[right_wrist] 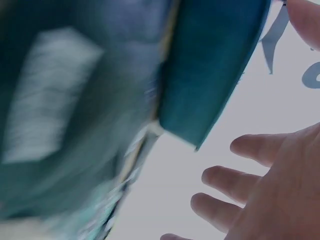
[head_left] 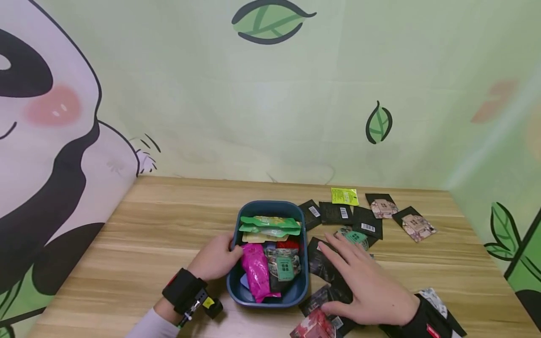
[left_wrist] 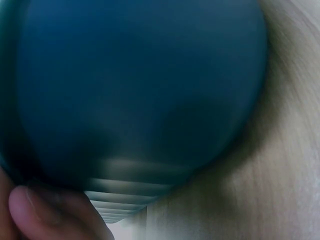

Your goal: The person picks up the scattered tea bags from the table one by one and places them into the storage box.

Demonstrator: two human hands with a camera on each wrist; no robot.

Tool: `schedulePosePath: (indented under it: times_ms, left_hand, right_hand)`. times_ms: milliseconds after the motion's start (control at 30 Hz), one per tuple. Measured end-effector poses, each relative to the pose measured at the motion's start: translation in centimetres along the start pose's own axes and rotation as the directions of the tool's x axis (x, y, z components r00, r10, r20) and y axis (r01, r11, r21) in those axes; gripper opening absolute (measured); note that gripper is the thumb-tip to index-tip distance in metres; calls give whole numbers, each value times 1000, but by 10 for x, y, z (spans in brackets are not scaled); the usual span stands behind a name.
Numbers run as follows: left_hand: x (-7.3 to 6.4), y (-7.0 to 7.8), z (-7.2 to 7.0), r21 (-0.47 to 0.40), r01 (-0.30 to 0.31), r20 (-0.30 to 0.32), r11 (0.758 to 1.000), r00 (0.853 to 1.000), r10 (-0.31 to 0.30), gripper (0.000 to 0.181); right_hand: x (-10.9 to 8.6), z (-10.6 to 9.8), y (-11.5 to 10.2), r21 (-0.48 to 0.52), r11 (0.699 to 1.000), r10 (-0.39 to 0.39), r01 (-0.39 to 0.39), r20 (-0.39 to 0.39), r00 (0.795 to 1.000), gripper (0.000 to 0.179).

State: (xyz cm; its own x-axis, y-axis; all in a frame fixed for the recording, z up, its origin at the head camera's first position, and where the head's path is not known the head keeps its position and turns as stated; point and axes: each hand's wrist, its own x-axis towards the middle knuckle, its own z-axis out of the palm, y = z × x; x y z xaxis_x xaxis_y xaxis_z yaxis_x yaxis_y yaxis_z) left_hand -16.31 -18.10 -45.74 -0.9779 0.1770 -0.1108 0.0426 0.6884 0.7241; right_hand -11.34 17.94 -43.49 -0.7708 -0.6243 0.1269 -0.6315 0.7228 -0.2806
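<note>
A dark blue container [head_left: 270, 304] stands on the table, holding a pink packet [head_left: 256, 272], a dark packet with a green label [head_left: 284, 268] and green packets [head_left: 270, 223]. My left hand [head_left: 215, 258] grips its left rim, thumb over the edge. The container's outer wall [left_wrist: 140, 90] fills most of the left wrist view. To its right, my right hand [head_left: 372, 286] spreads its fingers over black packets [head_left: 323, 260] and beside a red packet [head_left: 313, 325], pinching nothing. Fingers of my right hand [right_wrist: 280, 195] show straight in the right wrist view; a blurred dark packet [right_wrist: 45, 190] is close to the camera.
Behind my right hand lie more black packets [head_left: 336, 213], a yellow packet [head_left: 344, 196] and two packets with pinkish pictures [head_left: 414, 224]. A printed backdrop [head_left: 270, 117] rises at the table's far edge. Another packet [head_left: 434, 300] lies partly under the right wrist.
</note>
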Motion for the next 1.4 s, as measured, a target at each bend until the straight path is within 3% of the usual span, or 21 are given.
schedulePosePath:
  times_ms: [133,267,533,667,867,1100,1233,1400]
  left_hand:
    - [0,0,0,6,-14,-3,1000,1000,14,23]
    - [0,-1,0,15,-14,-8,1000,1000,14,22]
    - [1,-2,0,19,-4,-9,1000,1000,4,20]
    - [1,-2,0,18,-8,-12,1000,1000,8,20]
    - [1,-2,0,29,-5,-14,1000,1000,6,18]
    - [2,-3,0,29,-4,-11,1000,1000,5,20]
    - [1,-3,0,27,0,-9,1000,1000,0,21]
    - [2,-3,1,24,-2,-10,1000,1000,2,23]
  right_hand:
    - [-29,2,20,3,994,107,-108,34,994,100]
    - [-53,2,37,-19,974,225,-225,69,972,102]
    - [-85,0,57,-97,908,419,-408,141,897,112]
    - [-97,1,64,-133,887,460,-443,151,875,115]
    - [-113,0,77,-132,881,473,-455,190,860,119]
    - [-128,2,85,-176,837,547,-518,260,796,120]
    - [-135,4,91,-213,820,570,-531,232,788,118]
    - [-144,5,97,-235,824,557,-515,174,812,105]
